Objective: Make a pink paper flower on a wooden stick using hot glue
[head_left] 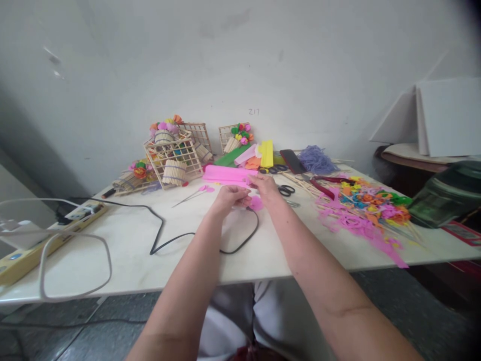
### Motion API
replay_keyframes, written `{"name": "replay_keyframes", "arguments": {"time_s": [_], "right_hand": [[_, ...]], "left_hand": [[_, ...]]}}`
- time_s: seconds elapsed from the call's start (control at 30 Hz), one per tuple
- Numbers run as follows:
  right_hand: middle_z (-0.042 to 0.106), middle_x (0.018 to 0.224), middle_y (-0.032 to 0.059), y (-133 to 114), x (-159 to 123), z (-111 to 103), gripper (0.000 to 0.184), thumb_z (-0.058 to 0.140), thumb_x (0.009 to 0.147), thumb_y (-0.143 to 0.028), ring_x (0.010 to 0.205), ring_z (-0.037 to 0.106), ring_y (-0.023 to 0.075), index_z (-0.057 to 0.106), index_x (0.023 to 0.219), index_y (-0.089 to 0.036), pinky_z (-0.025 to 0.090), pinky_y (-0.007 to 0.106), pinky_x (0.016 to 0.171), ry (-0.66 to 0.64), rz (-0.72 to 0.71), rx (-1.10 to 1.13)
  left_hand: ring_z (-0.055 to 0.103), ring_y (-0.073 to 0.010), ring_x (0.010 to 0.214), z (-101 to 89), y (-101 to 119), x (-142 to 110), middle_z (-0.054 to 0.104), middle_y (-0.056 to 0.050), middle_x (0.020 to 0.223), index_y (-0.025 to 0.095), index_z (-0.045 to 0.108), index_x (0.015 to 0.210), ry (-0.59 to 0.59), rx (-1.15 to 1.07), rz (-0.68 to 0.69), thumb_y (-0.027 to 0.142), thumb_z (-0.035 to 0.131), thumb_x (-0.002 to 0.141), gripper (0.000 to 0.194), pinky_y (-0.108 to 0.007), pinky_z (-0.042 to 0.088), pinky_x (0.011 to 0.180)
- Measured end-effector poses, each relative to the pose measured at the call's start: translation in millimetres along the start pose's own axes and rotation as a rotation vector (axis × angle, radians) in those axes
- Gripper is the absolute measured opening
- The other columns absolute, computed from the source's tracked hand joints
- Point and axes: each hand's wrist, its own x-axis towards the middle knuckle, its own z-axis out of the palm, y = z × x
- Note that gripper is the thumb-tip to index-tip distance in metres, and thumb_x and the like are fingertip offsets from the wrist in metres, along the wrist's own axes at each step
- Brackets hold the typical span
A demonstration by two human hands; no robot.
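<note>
Both my hands meet over the middle of the white table [124,240]. My left hand [230,196] and my right hand [265,185] pinch a small pink foam piece [256,202] between their fingertips. Just behind the hands lies a pink foam sheet stack [225,174]. A thin stick with a pink flower tip [195,193] lies to the left of my left hand. Black-handled scissors [286,190] lie right of my right hand.
Stick-built baskets with foam flowers [173,158] stand at the back left. A heap of coloured foam flowers and pink scraps [370,208] covers the right side. A black cable [165,235] and a yellow power strip [45,240] lie at left; red pliers [330,183], a phone [293,161] and purple yarn [317,160] sit behind.
</note>
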Motion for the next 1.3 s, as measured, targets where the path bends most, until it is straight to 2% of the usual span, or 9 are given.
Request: {"name": "replay_keyframes", "arguments": {"time_s": [0.1, 0.23, 0.37, 0.67, 0.87, 1.0, 1.3], "right_hand": [[0.061, 0.055, 0.0, -0.2, -0.5, -0.4, 0.018, 0.068, 0.056, -0.033, 0.06, 0.055, 0.012, 0.06, 0.05, -0.018, 0.04, 0.025, 0.059, 0.002, 0.004, -0.006], [0.066, 0.068, 0.0041, -1.3, -2.2, -1.5, 0.022, 0.066, 0.06, -0.038, 0.054, 0.052, 0.0098, 0.065, 0.06, -0.016, 0.041, 0.026, 0.057, -0.072, 0.057, -0.039], [0.064, 0.063, 0.0042, -1.6, -2.7, -1.5, 0.022, 0.07, 0.055, -0.034, 0.053, 0.053, 0.0107, 0.063, 0.058, -0.014, 0.041, 0.026, 0.057, -0.12, 0.112, -0.029], [0.06, 0.053, 0.0005, -0.4, -3.0, 4.1, 0.019, 0.071, 0.05, -0.026, 0.053, 0.053, 0.0112, 0.056, 0.049, -0.016, 0.037, 0.025, 0.054, -0.002, 0.083, -0.03], [0.063, 0.062, 0.003, 1.1, -2.1, -0.5, 0.019, 0.069, 0.055, -0.033, 0.053, 0.051, 0.01, 0.062, 0.057, -0.015, 0.039, 0.025, 0.055, -0.067, 0.085, -0.025], [0.065, 0.069, 0.0033, 1.4, -0.4, -2.8, 0.02, 0.067, 0.057, -0.035, 0.057, 0.052, 0.0094, 0.061, 0.055, -0.016, 0.038, 0.024, 0.056, -0.023, 0.062, -0.025], [0.061, 0.057, 0.0006, 2.3, 0.0, -0.8, 0.019, 0.068, 0.053, -0.031, 0.061, 0.054, 0.0116, 0.055, 0.047, -0.017, 0.038, 0.024, 0.058, 0.024, 0.024, 0.01]], "left_hand": [[0.061, -0.0146, 0.053, -0.1, 1.1, -0.8, 0.065, -0.008, 0.062, 0.009, 0.063, 0.075, -0.012, -0.006, 0.007, 0.033, 0.072, 0.058, 0.031, -0.026, 0.05, 0.055], [0.061, -0.0143, 0.052, -0.5, 3.2, -2.1, 0.065, -0.008, 0.063, 0.009, 0.062, 0.074, -0.01, -0.011, 0.017, 0.032, 0.072, 0.058, 0.03, -0.025, 0.049, 0.053], [0.061, -0.0143, 0.052, -0.8, 2.8, -2.2, 0.065, -0.008, 0.062, 0.009, 0.061, 0.073, -0.008, -0.011, 0.003, 0.034, 0.072, 0.058, 0.031, -0.025, 0.049, 0.053], [0.06, -0.0135, 0.052, 0.8, 0.0, -0.2, 0.064, -0.007, 0.061, 0.008, 0.062, 0.075, -0.016, -0.018, -0.002, 0.032, 0.072, 0.058, 0.031, -0.025, 0.049, 0.053], [0.06, -0.014, 0.052, -0.2, 0.7, -0.6, 0.064, -0.008, 0.061, 0.009, 0.061, 0.073, 0.002, -0.017, -0.009, 0.031, 0.072, 0.058, 0.029, -0.025, 0.049, 0.053], [0.06, -0.0134, 0.05, 1.0, 2.1, -2.8, 0.064, -0.007, 0.06, 0.009, 0.062, 0.074, -0.019, 0.003, -0.015, 0.031, 0.071, 0.058, 0.029, -0.024, 0.048, 0.051], [0.06, -0.0129, 0.051, 2.4, 1.6, -3.5, 0.064, -0.007, 0.059, 0.009, 0.062, 0.074, -0.026, 0.018, -0.024, 0.03, 0.071, 0.059, 0.028, -0.023, 0.048, 0.052]]}}
